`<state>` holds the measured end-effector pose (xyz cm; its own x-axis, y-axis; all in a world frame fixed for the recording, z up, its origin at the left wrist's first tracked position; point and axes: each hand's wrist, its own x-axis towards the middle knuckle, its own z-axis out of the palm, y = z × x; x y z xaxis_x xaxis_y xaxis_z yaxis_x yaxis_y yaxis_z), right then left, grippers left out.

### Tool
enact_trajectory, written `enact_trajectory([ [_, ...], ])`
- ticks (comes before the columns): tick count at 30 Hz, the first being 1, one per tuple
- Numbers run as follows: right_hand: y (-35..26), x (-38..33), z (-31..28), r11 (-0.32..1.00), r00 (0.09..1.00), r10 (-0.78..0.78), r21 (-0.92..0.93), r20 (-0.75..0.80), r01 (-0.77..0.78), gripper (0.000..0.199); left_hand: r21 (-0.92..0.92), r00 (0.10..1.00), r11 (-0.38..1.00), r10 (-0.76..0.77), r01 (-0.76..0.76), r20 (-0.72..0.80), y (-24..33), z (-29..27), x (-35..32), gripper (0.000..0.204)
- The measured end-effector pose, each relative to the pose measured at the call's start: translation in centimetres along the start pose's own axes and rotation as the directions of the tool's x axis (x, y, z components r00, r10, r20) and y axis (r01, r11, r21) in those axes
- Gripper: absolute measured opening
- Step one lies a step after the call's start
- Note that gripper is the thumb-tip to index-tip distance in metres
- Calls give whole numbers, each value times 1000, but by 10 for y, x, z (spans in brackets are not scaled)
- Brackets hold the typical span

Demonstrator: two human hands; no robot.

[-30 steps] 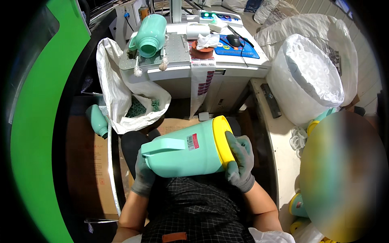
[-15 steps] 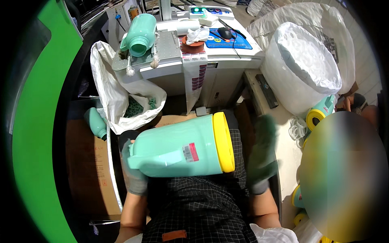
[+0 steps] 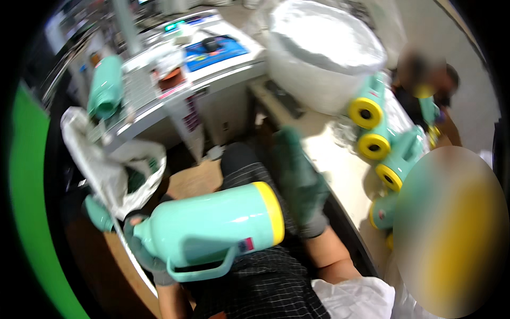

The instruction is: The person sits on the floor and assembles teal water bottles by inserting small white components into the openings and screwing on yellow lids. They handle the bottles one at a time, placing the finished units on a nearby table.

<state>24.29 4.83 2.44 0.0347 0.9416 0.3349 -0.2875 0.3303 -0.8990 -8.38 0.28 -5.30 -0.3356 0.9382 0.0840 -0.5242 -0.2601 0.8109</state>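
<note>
A mint-green thermos jug (image 3: 207, 223) with a yellow base ring lies sideways over my lap, its handle turned towards me. My left hand (image 3: 141, 247), in a grey glove, is wrapped around the narrow neck end; part of the fingers is hidden by the jug. To the right of the yellow base, my right hand (image 3: 301, 181), in a glove with a green coating, is held up with its fingers stretched out and nothing in it. It stays apart from the jug and is somewhat blurred by motion.
Several similar jugs (image 3: 390, 162) with yellow bases lie on the pale bench (image 3: 324, 151) at right. Behind them stands a large white bag (image 3: 311, 74). A machine table (image 3: 231, 69) holds another green jug body (image 3: 108, 80). A white sack (image 3: 90, 159) hangs at left. A co-worker (image 3: 449, 106) is at far right.
The view has swung to the right, bringing more jugs and a co-worker into sight. The jug in my left hand has rolled, so its handle now faces nearer me. My right hand remains off it.
</note>
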Motion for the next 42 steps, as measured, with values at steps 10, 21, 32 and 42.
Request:
enact_trajectory([
  [10, 45, -66, -36, 920, 825, 253, -137, -506, -366, 51, 583, 966, 776, 133, -240, 220, -16, 75, -10, 37],
  [21, -69, 6, -291, 686, 527, 42, 407, -849, 602, 48, 423, 917, 905, -202, 41, 343, -32, 102, -21, 48],
  [32, -9, -17, -351, 975, 632, -183, -58, -753, 214, 33, 575, 933, 812, -279, 103, 226, -53, 55, -17, 38],
  [42, 158, -20, -64, 783, 953, -74, -608, -295, -128, 48, 771, 919, 637, 306, -4, -248, 15, -80, 54, 42],
])
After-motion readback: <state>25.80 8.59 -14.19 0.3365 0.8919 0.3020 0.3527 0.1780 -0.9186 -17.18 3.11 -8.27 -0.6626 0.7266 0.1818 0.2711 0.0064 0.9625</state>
